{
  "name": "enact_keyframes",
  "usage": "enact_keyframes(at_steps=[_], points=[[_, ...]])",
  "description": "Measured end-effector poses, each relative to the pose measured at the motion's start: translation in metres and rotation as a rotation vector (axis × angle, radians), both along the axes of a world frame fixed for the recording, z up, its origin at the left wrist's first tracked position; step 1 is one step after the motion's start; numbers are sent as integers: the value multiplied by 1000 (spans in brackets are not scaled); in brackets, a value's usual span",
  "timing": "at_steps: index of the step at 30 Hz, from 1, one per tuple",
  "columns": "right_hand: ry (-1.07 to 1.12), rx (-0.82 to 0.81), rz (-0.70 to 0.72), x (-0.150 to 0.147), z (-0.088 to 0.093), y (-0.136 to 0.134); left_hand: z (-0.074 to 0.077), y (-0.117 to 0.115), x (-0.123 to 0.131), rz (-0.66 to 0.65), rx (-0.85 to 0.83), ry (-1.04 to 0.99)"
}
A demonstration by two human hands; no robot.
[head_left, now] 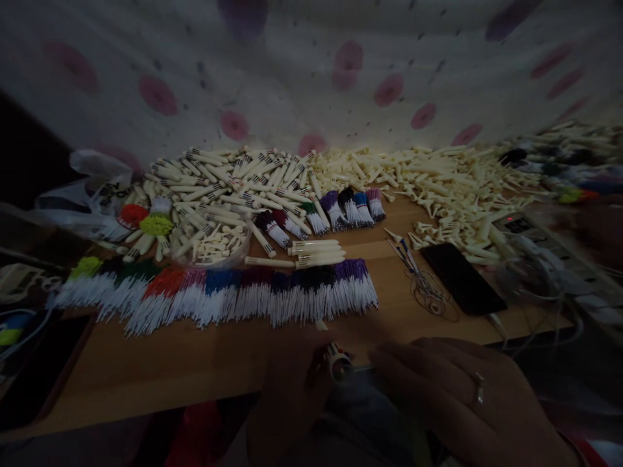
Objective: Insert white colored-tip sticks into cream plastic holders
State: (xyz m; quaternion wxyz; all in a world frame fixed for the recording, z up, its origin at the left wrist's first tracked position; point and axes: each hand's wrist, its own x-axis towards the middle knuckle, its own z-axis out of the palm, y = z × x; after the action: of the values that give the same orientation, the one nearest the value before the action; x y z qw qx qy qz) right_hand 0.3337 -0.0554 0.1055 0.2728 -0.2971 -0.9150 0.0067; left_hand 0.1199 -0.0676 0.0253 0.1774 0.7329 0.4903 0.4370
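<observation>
My left hand (289,383) is closed around a cream multi-colour pen barrel (337,360), its open end turned towards me and coloured marks showing on its side. My right hand (457,389), with a ring on one finger, is beside that end. Its fingertips pinch a thin pale stick (363,368) that looks like a pen refill and points at the barrel's opening. Just beyond my hands lies a long row of white refills (253,298) with coloured ends, sorted by colour. A few cream pen barrels (318,253) rest behind the row. The dim light hides finger detail.
Behind lie a heap of marked pen barrels (219,172), a pile of cream plastic parts (413,168), banded refill bundles (333,211) and a clear tub (219,243) of small parts. A phone (462,279), coiled earphones (428,292) and a power strip (549,243) are at right.
</observation>
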Motion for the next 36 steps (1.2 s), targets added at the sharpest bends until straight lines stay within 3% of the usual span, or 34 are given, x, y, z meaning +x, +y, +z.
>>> enact_keyframes(at_steps=[6,13,20,27,36], points=[[46,-28,-1,2,-7,-2,-6,-1,-1,-39,-68,-28],[24,34,-19,-9,0,5,-5,0,-1,-37,-26,-37],[25,29,-43,-11,-2,2,-4,-3,2,-16,-114,-70],[41,26,-52,-12,-5,-1,2,-1,2,-53,-9,-56],[35,23,-63,-17,-4,-3,-7,-5,-2,-37,-2,36]])
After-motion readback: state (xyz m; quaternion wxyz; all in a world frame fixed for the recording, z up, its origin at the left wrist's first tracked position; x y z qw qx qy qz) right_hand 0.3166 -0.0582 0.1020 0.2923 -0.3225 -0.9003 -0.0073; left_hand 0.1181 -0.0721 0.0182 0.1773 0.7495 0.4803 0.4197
